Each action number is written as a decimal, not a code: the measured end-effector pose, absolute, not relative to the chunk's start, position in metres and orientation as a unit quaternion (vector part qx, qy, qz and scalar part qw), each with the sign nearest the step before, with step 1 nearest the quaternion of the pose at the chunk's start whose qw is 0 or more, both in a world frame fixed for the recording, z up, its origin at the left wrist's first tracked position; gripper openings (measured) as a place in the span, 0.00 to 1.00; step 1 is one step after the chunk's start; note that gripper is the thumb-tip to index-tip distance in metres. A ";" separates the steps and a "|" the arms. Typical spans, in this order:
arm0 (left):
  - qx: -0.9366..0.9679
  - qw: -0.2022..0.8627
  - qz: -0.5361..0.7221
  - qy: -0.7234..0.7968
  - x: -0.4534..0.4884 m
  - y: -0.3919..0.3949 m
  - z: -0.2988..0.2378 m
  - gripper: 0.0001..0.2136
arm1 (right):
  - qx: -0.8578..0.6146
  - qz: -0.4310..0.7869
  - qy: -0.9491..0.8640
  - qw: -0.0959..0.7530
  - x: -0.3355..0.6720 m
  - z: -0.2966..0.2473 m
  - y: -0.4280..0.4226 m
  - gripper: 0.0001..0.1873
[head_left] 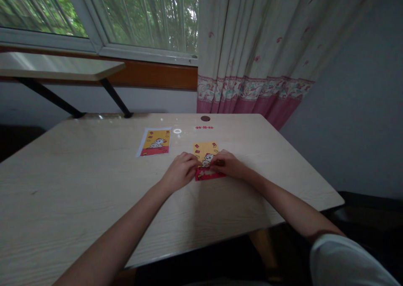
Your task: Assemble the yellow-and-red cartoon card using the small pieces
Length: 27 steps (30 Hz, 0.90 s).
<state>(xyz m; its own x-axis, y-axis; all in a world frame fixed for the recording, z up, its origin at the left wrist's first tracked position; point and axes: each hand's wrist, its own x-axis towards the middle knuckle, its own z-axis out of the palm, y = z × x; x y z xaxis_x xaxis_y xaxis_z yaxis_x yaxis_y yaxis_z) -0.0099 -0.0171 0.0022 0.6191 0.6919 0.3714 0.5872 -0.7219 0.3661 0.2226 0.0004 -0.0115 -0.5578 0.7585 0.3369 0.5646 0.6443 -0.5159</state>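
A small yellow and red picture card (206, 150) with a cartoon animal lies on the pale wooden table (94, 193). My left hand (180, 171) rests on its left edge with the fingers curled and pinching. My right hand (227, 163) presses on its right edge, fingers bent together. Between them the card's red bottom strip (208, 175) shows. A second, larger sheet with the same picture (155, 142) lies flat to the left, away from both hands.
A small clear ring (177, 131), a short red patterned strip (204, 127) and a round cable hole (205, 118) sit near the table's far edge. A wall shelf on black brackets (59, 69) hangs at the left. A curtain (252, 46) hangs behind.
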 end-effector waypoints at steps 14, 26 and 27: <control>0.922 0.091 0.203 0.316 -0.006 -0.020 0.002 0.18 | -0.415 0.149 -0.847 0.298 0.230 -0.016 0.004 0.06; 0.918 0.083 0.182 0.342 -0.002 -0.023 0.005 0.16 | -0.475 0.147 -0.831 0.251 0.224 -0.018 0.007 0.12; 0.919 0.082 0.179 0.341 -0.002 -0.023 0.005 0.16 | -0.477 0.147 -0.830 0.250 0.224 -0.018 0.006 0.12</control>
